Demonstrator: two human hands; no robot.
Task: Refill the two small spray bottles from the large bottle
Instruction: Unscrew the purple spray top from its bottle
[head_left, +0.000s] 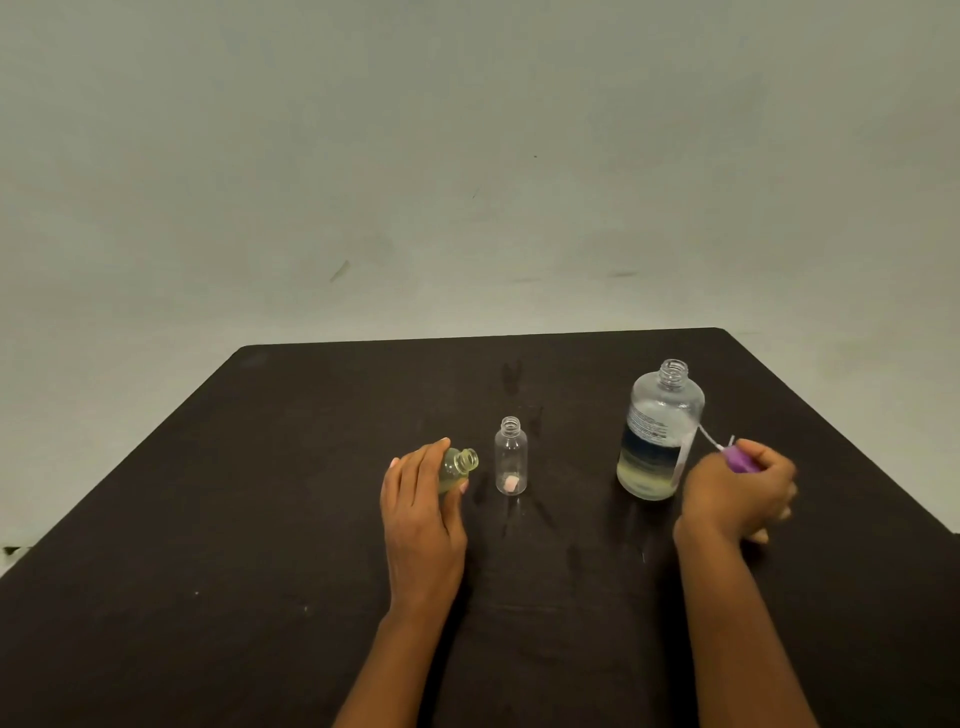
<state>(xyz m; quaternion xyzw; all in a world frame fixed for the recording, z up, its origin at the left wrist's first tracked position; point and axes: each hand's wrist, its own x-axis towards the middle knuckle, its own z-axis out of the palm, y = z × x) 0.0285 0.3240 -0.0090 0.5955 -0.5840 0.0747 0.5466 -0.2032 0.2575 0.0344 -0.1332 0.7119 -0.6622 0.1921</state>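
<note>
My left hand (422, 512) grips a small uncapped spray bottle (460, 466) holding yellowish liquid, tilted with its mouth toward the right. Just right of it a second small clear bottle (511, 456) stands upright and uncapped, with a small pink bit at its bottom. The large clear bottle (658, 431) stands open at the right, partly filled with pale liquid. My right hand (737, 491), beside the large bottle's base, holds a purple spray head (740, 460) whose thin dip tube points up toward that bottle.
Everything sits on a dark table (260, 519) whose far edge meets a plain pale wall. The table's right edge runs diagonally close to my right hand.
</note>
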